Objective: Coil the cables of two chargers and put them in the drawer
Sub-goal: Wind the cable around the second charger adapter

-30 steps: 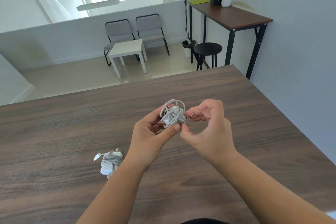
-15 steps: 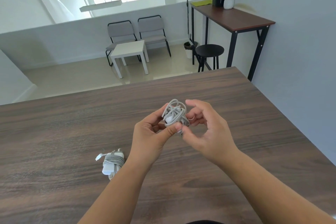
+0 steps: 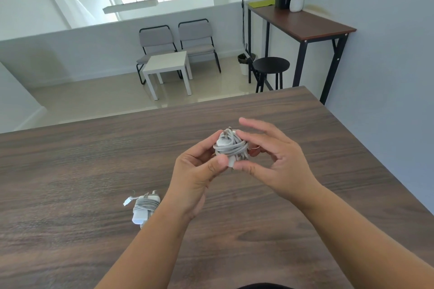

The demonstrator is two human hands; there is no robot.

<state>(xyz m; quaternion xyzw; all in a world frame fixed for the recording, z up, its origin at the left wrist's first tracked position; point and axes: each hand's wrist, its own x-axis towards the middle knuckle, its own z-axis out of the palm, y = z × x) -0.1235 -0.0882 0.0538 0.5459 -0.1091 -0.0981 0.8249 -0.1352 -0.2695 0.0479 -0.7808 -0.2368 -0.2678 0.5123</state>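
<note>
The second charger (image 3: 231, 146), its cable wound round it, is held above the wooden table (image 3: 70, 159), pinched by the left hand (image 3: 195, 176) between thumb and curled fingers, while the right hand (image 3: 274, 162) is cupped beside it, thumb against its lower end and fingers spread loosely. The first charger (image 3: 143, 206) lies coiled on the table, near the left forearm. The coiling is judged nearly finished; the loose end must next be tucked in, and both bundles carried to the drawer, which is not seen.
</note>
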